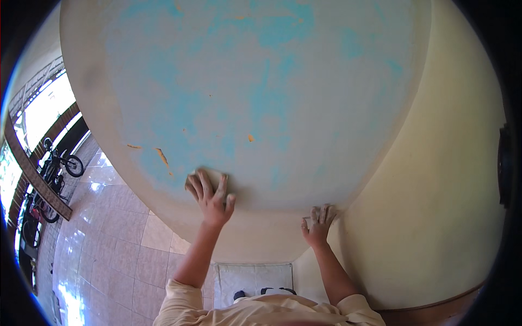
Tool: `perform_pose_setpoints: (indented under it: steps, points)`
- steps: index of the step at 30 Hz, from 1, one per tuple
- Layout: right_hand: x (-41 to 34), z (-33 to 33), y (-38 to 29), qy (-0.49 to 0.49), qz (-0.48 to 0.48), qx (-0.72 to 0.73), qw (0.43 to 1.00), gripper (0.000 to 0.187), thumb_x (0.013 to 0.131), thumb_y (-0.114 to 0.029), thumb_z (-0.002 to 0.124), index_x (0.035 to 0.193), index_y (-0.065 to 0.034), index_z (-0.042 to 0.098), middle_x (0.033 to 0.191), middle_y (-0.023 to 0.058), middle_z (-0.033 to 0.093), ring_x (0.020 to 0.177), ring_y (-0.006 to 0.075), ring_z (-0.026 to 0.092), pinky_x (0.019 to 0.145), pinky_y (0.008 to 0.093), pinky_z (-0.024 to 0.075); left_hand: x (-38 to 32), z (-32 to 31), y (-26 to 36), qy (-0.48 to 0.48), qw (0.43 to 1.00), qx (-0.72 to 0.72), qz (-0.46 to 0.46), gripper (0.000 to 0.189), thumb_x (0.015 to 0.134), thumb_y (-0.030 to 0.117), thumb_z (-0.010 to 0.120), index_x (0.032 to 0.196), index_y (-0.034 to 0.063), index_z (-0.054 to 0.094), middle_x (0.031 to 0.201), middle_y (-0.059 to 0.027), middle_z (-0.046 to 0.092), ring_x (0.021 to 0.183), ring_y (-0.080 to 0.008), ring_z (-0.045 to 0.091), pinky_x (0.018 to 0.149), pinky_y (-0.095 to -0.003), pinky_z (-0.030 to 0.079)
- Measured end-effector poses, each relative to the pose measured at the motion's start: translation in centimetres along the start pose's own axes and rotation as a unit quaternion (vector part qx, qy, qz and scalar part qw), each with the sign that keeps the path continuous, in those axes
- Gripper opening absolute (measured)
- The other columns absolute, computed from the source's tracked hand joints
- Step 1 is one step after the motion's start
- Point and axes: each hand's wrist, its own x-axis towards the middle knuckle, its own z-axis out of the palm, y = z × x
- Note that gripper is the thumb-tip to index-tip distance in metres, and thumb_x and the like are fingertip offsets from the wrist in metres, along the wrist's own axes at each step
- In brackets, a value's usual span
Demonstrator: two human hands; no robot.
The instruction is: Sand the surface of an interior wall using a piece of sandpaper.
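Before me rises a wall panel with pale grey filler, turquoise paint patches and a few orange-brown chips. My left hand, dusty at the fingers, holds a pale flat piece, apparently sandpaper, against the panel's lower part. Most of that piece is covered by the fingers. Lower down and to the right, my right hand rests by the inner corner where two walls meet. A thin flat piece shows under its fingertips, mostly hidden, so its kind and the grip on it are unclear.
A cream side wall adjoins on the right. Below me lies a pale sheet-like surface, with dark footwear at its edge. Glossy tiles stretch left towards parked motorcycles. A dark object sits at the right rim.
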Motion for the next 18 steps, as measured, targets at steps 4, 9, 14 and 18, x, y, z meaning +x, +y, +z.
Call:
perform_pose_setpoints:
  steps: [4,9,14,18]
  points:
    - [0.5,-0.8,-0.7,-0.048,0.035,0.029,0.998,0.065,0.089,-0.037,0.062,0.143,-0.0042,0.047,0.156,0.032,0.027,0.146,0.0566,0.014,0.113,0.0743,0.008,9.3,-3.1,-0.1,-0.005,0.992,0.085,0.089,0.055,0.098,0.046,0.048,0.145,0.0178,0.053,0.16,-0.0305,0.022,0.147,-0.0566,0.014,0.114,-0.0701,0.009]
    - [0.8,-1.7,-2.0,0.009,0.048,0.105,0.993,0.07,0.09,-0.034,0.058,0.149,-0.0008,0.038,0.157,0.0316,0.025,0.148,0.053,0.012,0.115,0.0708,0.0053,19.0,-6.0,0.6,0.023,0.988,0.108,0.111,0.055,0.093,0.054,0.053,0.144,0.0308,0.055,0.16,-0.02,0.03,0.147,-0.049,0.022,0.113,-0.0688,0.016]
    - [1.9,-2.2,-4.1,0.05,0.089,0.166,0.981,0.068,0.095,-0.036,0.049,0.149,0.0041,0.036,0.158,0.0279,0.029,0.148,0.0523,0.013,0.115,0.0712,0.0,22.5,-6.5,0.7,0.1,0.987,0.095,0.087,0.074,0.092,0.056,0.052,0.152,0.0122,0.042,0.161,-0.0186,0.029,0.149,-0.0449,0.021,0.113,-0.069,0.015]
    - [3.0,-2.8,-4.2,0.088,0.074,0.157,0.981,0.066,0.098,-0.037,0.044,0.15,0.0023,0.036,0.159,0.0267,0.027,0.149,0.0512,0.013,0.115,0.0705,-0.0019,14.8,-2.6,3.1,-0.014,0.993,0.078,0.083,0.083,0.089,0.057,0.055,0.151,0.0042,0.039,0.16,-0.02,0.03,0.148,-0.0463,0.022,0.113,-0.0699,0.012]
